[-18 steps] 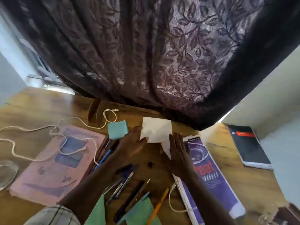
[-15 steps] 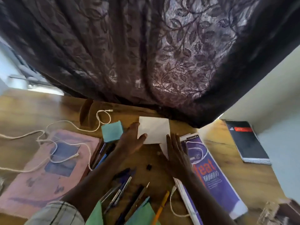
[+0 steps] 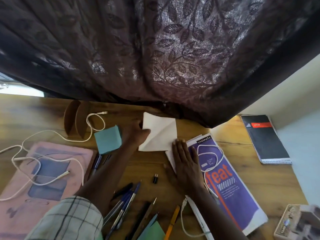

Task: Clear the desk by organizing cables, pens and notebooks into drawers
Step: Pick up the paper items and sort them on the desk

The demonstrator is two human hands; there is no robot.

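Note:
A white folded paper (image 3: 161,134) lies at the middle back of the wooden desk (image 3: 230,149). My left hand (image 3: 136,134) pinches its left edge. My right hand (image 3: 185,163) lies flat with fingers apart on another white sheet beside the purple notebook (image 3: 230,184). A white cable (image 3: 210,153) loops on that notebook. Several pens (image 3: 124,203) lie near the front edge between my arms. A pink notebook (image 3: 43,179) at the left carries another white cable (image 3: 34,163). A black spiral notebook (image 3: 263,139) sits at the right.
A dark leaf-patterned curtain (image 3: 155,54) hangs over the desk's back edge. A teal note pad (image 3: 108,142) and a brown wooden holder (image 3: 76,118) stand left of the paper. A small black adapter (image 3: 155,179) lies mid-desk. A pale box (image 3: 297,222) sits at the front right corner.
My left hand has taken hold of the white paper's left edge. My right hand has flattened onto the sheet by the purple notebook. The view has tilted down slightly.

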